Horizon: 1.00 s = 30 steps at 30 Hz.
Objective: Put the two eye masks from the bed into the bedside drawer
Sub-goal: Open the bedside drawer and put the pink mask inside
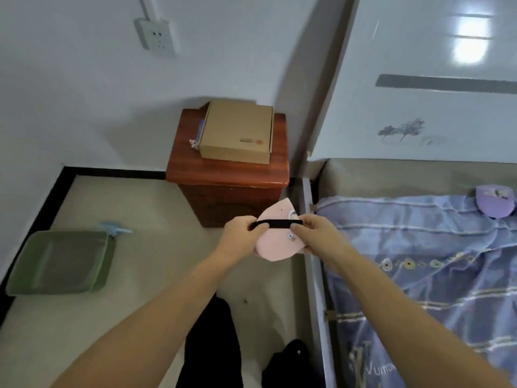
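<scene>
**Holding the pink mask by both ends, short of the drawer**

Holding the pink mask (275, 245) between them, both hands were raised over the floor just in front of the nightstand (228, 175). The mask hung as a soft folded pad, its black strap (277, 224) drawn taut across the top. The left hand (240, 236) pinched the strap's left end and cupped the pad's left edge; the right hand (316, 233) pinched the strap's right end, its fingers closed under the pad's lower right edge. So the mask lay squarely between the two grips, most of its face showing and free of both palms. Gripping it at each end probably served to gather the loose strap and keep the limp pad flat before stowing.

No drawer stood open on the nightstand front, so a hand would likely have to let go to pull it. A box (236, 133) sat on the nightstand top. The purple mask (495, 201) lay on the bed (419, 261), near the headboard, well apart from the hands, not yet picked up. A green bin (60, 261) stood on the floor at the left.
</scene>
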Motion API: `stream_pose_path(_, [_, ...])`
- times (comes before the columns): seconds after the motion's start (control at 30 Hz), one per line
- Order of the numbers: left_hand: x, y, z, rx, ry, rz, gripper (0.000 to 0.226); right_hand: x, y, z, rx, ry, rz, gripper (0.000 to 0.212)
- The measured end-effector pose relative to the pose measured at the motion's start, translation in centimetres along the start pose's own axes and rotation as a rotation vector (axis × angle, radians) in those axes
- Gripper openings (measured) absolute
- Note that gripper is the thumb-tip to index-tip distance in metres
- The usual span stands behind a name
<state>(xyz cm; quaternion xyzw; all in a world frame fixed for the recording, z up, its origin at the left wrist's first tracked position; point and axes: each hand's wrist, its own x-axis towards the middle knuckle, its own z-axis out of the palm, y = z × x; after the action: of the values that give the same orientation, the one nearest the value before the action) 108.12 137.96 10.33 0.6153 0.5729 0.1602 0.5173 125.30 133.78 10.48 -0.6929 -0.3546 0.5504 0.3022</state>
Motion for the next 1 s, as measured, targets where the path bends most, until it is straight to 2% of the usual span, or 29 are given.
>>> stream_pose_path(0.07, [1.9, -3.0, -1.5, 0.031, 0.005, -0.012, 0.027, 2.5, 0.5, 3.0, -0.061, -0.026, 0.043, 0.013])
stream_pose_path(0.2, [6.6, -8.3, -5.3, -0.132, -0.176, -0.165, 0.017, 8.1, 1.5, 7.6, -0.173, 0.079, 0.084, 0.011])
stream_pose_path(0.27, [10.0, -11.1, -7.5, -0.085, -0.201, -0.236, 0.027, 11.7, 2.3, 9.0, -0.253, 0.102, 0.123, 0.012])
stream_pose_path(0.37, [16.2, -15.4, -10.0, -0.044, -0.115, -0.344, 0.042, 17.5, 4.3, 9.3, -0.375, 0.154, 0.175, 0.015])
stream_pose_path(0.47, [22.5, -20.0, -10.7, -0.103, -0.010, -0.428, 0.054, 23.5, 7.2, 8.7, -0.462, 0.228, 0.186, 0.014])
stream_pose_path(0.53, [25.9, -22.5, -10.0, -0.160, 0.097, -0.392, 0.060, 27.2, 8.8, 8.3, -0.472, 0.280, 0.173, 0.020])
stream_pose_path(0.6, [28.3, -24.4, -9.4, -0.183, 0.276, -0.360, 0.066, 30.1, 9.8, 8.1, -0.466, 0.355, 0.123, 0.018])
stream_pose_path(0.67, [30.2, -25.7, -9.1, -0.216, 0.416, -0.333, 0.064, 32.3, 10.2, 8.2, -0.456, 0.414, 0.074, 0.022])
stream_pose_path(0.73, [31.6, -26.4, -9.0, -0.261, 0.491, -0.296, 0.060, 33.6, 10.6, 8.2, -0.429, 0.474, 0.052, 0.033])
stream_pose_path(0.87, [32.7, -27.8, -9.8, -0.208, 0.531, -0.235, 0.055, 33.9, 11.1, 8.5, -0.408, 0.554, -0.003, 0.040])
stream_pose_path(1.0, [31.9, -28.2, -10.3, -0.165, 0.494, -0.231, 0.053, 33.4, 11.2, 8.3, -0.395, 0.539, -0.015, 0.033])
